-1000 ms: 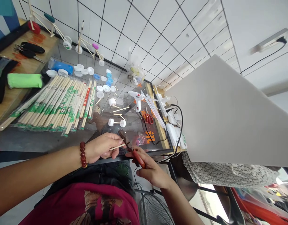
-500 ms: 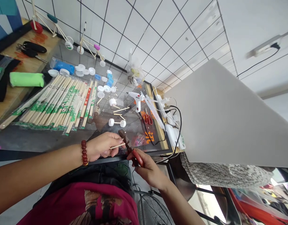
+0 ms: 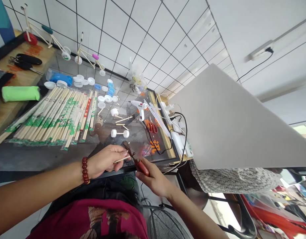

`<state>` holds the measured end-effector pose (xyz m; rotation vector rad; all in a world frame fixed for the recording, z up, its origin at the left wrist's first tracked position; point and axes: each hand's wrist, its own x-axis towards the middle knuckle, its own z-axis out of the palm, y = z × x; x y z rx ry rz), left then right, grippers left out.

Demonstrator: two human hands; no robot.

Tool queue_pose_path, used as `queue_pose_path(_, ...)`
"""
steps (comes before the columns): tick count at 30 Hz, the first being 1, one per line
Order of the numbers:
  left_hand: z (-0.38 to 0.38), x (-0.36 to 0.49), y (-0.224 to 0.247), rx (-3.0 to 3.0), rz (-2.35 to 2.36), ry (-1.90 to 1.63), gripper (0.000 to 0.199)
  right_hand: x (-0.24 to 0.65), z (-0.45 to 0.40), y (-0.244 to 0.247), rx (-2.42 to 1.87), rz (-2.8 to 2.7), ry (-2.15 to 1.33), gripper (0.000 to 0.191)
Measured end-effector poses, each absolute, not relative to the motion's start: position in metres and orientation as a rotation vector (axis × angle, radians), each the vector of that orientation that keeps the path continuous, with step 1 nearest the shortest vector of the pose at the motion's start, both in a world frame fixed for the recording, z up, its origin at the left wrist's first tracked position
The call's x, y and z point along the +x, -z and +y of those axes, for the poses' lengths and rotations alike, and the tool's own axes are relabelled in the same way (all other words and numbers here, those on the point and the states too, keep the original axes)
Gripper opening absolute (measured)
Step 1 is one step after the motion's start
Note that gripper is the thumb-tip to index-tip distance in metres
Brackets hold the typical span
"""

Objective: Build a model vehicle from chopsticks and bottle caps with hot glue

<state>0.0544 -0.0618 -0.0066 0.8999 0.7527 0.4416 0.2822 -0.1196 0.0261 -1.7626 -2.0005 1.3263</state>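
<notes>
My left hand (image 3: 108, 160) pinches a thin wooden stick (image 3: 122, 159) near the table's front edge. In my right hand (image 3: 153, 176) are pliers with red handles (image 3: 143, 167), fingers wrapped round them. The dark jaws point up and left, close beside the fingertips of my left hand. Whether the jaws touch the stick is hard to tell. Beyond my hands lies a short stick with a white cap at each end (image 3: 120, 133). Cut stick pieces (image 3: 124, 119) and another white wheel (image 3: 114, 112) are farther back.
Wrapped chopsticks (image 3: 53, 116) cover the table's left part. Bottle caps (image 3: 91, 81) lie behind them. A white glue gun (image 3: 140, 108), red scissors (image 3: 152, 127) and a power strip (image 3: 179, 144) with cables are at the right. Small stick bicycles (image 3: 89, 58) stand along the wall.
The whole view has shifted, so the table items appear farther left. My hands keep hold of the stick and the pliers, close together as before.
</notes>
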Motion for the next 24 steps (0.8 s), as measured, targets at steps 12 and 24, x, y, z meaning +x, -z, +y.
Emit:
queue_pose_path(12,-0.056,0.054,0.008,0.843,0.750,-0.384,0.080,0.285,-0.127,0.000,-1.704,-1.855,-1.434,0.019)
queue_pose_path(24,-0.065,0.057,0.016,0.862,0.730,-0.352,0.077,0.281,-0.132,-0.025,-1.821,-1.913,-1.402,0.028)
